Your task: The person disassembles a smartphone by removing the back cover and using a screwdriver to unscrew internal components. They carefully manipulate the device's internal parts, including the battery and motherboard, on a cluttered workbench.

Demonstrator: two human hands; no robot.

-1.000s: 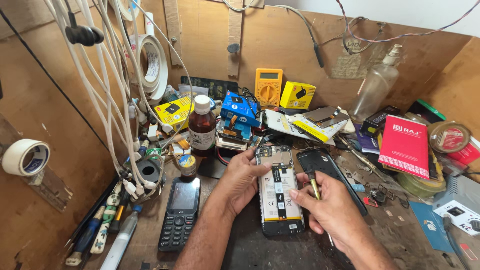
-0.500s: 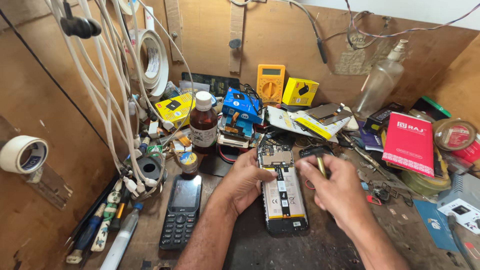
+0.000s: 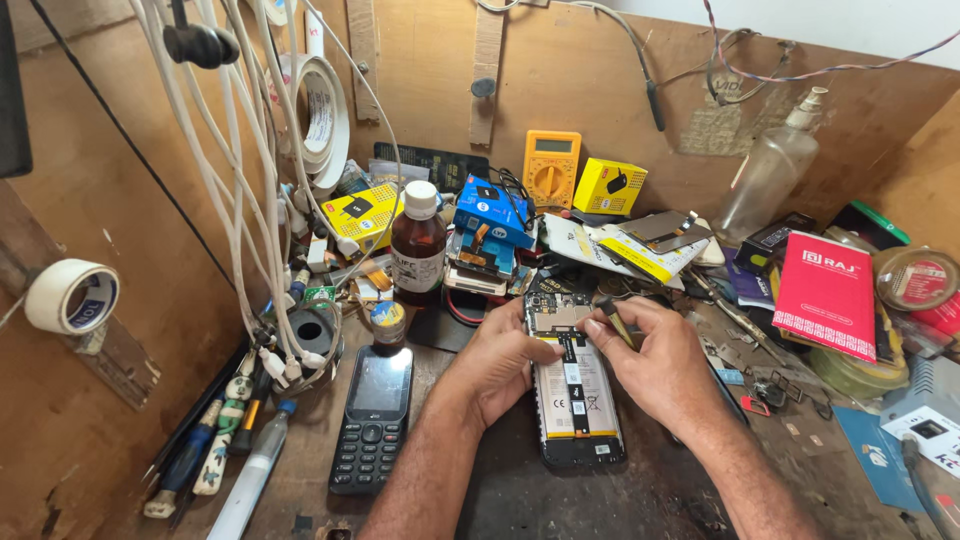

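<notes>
Opened phone (image 3: 575,395) between both hands, perhaps touching keypad-phone-free left edge

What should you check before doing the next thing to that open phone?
1. Left hand steadies the open phone: ok.
2. Right hand grips the tool: ok.
3. Tool tip on the right spot of the phone: cannot tell, fingers hide it.
4. Phone lies flat on the bench: ok.
5. Brown bottle capped and upright: ok.
6. Keypad phone apart from the hands: ok.
</notes>
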